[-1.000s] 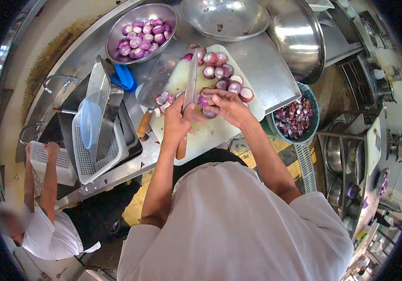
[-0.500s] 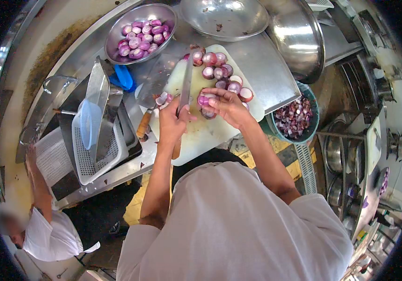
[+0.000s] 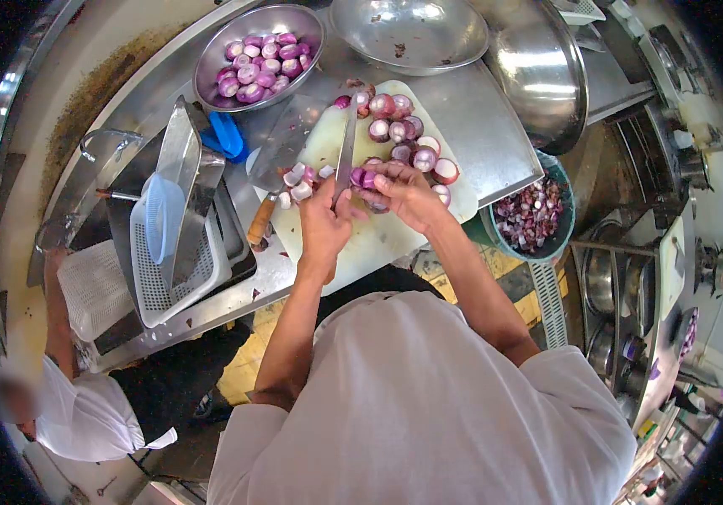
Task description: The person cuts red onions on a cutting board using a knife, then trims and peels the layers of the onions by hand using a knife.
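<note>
One onion (image 3: 365, 178) in the fingers (image 3: 393, 170) of the right hand (image 3: 413, 197)

Covered, cropped, blurred: plenty out of sight here!
The left hand (image 3: 328, 223) covers part of the knife (image 3: 346, 156), and the right hand (image 3: 409, 195) masks much of the onion (image 3: 363, 178)! Up top, the wide bowl (image 3: 408, 34) and the big pot (image 3: 531, 63) both run out of frame! Over left, the co-worker's head (image 3: 10, 396) is pure blur, and down at far right, the small items (image 3: 649, 425) sit too tiny to name!
</note>
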Demonstrator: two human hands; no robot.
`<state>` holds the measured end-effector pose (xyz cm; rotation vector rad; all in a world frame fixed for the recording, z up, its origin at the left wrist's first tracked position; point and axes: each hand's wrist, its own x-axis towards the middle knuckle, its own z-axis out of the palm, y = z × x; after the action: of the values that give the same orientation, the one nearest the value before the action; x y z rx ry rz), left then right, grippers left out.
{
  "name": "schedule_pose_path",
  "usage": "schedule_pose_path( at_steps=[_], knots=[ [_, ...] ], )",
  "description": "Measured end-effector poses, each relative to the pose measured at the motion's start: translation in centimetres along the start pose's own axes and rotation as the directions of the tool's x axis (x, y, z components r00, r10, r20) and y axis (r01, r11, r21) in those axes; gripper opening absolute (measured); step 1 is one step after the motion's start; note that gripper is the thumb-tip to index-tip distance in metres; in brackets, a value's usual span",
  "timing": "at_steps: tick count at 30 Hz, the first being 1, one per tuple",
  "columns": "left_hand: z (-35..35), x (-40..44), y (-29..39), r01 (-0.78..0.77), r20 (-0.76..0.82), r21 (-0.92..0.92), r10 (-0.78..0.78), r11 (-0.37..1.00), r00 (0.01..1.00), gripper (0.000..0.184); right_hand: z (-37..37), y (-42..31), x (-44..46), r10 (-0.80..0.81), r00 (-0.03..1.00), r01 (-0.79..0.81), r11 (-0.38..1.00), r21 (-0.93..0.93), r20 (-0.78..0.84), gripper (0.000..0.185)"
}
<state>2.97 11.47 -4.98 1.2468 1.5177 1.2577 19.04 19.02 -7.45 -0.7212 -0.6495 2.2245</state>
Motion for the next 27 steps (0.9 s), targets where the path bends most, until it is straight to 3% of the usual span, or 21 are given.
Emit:
schedule_pose_path(
  at_steps=[3, 6, 9, 11, 13, 15, 18, 20, 22, 27],
  knots=[
    [-0.2, 0.3, -0.8, -0.03, -0.012, 0.06, 0.031, 0.998, 0.999, 0.02, 0.0, -0.1, -0.1, 0.002, 0.999, -0.001, 1.0, -0.018, 0.033, 0.036],
    [-0.2, 0.5, -1.9, 0.066, -0.031, 0.065, -0.064, 0.996, 0.997, 0.019, 0.0, 0.1, -0.3, -0.004, 1.0, 0.005, 0.999, -0.034, 0.03, 0.036],
    [-0.8, 0.3, -2.8, -0.065, -0.006, 0.172, 0.067, 0.983, 0.998, 0.016, 0.2, 0.5, -0.2, -0.034, 0.998, 0.032, 0.999, 0.032, 0.051, 0.036],
    [-0.4, 0.0, -0.9, -0.048, -0.017, -0.019, 0.047, 0.999, 0.999, 0.014, 0.5, 1.1, 0.6, -0.052, 0.993, 0.043, 0.995, 0.095, 0.101, 0.036],
    [-0.8, -0.3, 0.2, -0.061, -0.019, 0.009, 0.061, 0.998, 0.998, 0.015, 0.4, 0.8, 0.4, 0.004, 1.0, -0.003, 0.999, 0.049, -0.02, 0.036],
    [-0.3, -0.4, -0.1, -0.068, 0.003, 0.071, 0.068, 0.995, 0.998, 0.021, 0.6, 0.6, 0.0, -0.016, 1.0, 0.016, 0.999, 0.049, -0.005, 0.035],
    [0.3, -0.2, 0.9, -0.04, -0.017, -0.001, 0.04, 0.999, 0.999, 0.019, 1.1, 0.3, -0.4, -0.028, 1.0, 0.028, 0.998, 0.053, -0.005, 0.033],
    [0.3, 0.0, 0.1, -0.12, -0.024, 0.061, 0.121, 0.991, 0.992, 0.018, 0.7, 0.8, -0.2, -0.031, 0.999, 0.029, 0.995, 0.099, 0.02, 0.037],
    [0.2, 0.0, -0.9, -0.113, -0.025, 0.29, 0.126, 0.95, 0.992, 0.023, 0.5, 1.0, -0.3, -0.028, 0.999, 0.026, 0.994, 0.106, 0.024, 0.035],
    [0.9, 0.1, -2.1, -0.157, -0.098, 0.423, 0.217, 0.893, 0.971, 0.033, 0.5, 1.1, -0.2, -0.007, 1.0, 0.007, 0.995, 0.095, 0.001, 0.031]
  ],
)
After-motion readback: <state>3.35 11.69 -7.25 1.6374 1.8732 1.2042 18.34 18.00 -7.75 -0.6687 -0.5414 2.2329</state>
